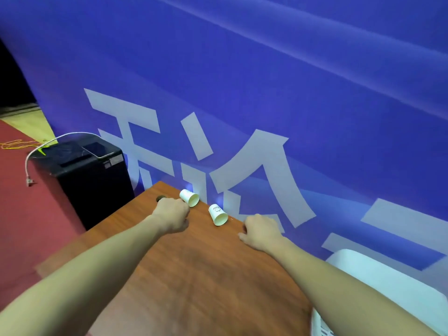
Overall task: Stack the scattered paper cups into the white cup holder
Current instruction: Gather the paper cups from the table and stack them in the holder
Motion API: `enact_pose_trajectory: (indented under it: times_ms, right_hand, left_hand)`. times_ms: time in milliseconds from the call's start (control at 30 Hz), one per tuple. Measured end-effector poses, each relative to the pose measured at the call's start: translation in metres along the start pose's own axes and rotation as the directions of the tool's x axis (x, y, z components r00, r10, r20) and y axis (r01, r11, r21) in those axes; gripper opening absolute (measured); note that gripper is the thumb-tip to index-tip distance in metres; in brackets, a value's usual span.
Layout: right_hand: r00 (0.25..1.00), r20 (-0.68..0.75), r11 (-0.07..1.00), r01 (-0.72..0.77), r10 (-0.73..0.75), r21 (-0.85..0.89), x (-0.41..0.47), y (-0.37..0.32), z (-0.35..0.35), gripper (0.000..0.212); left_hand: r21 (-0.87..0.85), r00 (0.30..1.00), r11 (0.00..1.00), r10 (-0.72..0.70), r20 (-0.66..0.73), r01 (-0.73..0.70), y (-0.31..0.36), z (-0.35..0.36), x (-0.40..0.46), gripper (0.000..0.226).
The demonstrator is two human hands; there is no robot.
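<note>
Two paper cups (189, 197) (218, 215) tipped over mid-frame on the desk (206, 267). Left hand (172, 214) curled up beside the first, right hand (260, 232) loosely curled, both grasping nothing.

Table (201, 275): wood-grain top, reddish brown, smooth, low sheen. Two cups, far one (189, 197) and near one (218, 215): white paper, matt; the near one carries small dark print. Backdrop (291, 81): blue cloth, matt, soft creases, pale printed characters. Black box (89, 175) left of table: dark hard shell, looks plastic, faint gloss on top. Floor (29, 214): red carpet, dull. Chair (388, 287) at right: white plastic, smooth.
</note>
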State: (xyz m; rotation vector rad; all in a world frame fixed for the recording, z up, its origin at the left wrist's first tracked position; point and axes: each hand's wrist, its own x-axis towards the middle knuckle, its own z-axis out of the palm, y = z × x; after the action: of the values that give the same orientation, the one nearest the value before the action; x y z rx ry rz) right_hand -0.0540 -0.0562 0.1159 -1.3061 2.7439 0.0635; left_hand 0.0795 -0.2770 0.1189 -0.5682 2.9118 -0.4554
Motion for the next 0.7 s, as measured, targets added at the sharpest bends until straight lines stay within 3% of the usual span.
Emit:
enact_pose_trajectory:
  times_ms: [267,700]
  right_hand:
    - [0.995,0.082,0.997,-0.065,0.061,0.04,0.082,-0.048,0.009,0.03]
    - [0.947,0.239,0.968,-0.24,0.215,0.079,0.197,-0.074,0.07,0.038]
  left_hand:
    - [-0.008,0.998,0.999,0.041,0.042,-0.041,-0.063,0.051,0.047,0.035]
    - [-0.117,0.988,0.987,0.124,0.091,-0.113,-0.097,0.134,0.147,0.037]
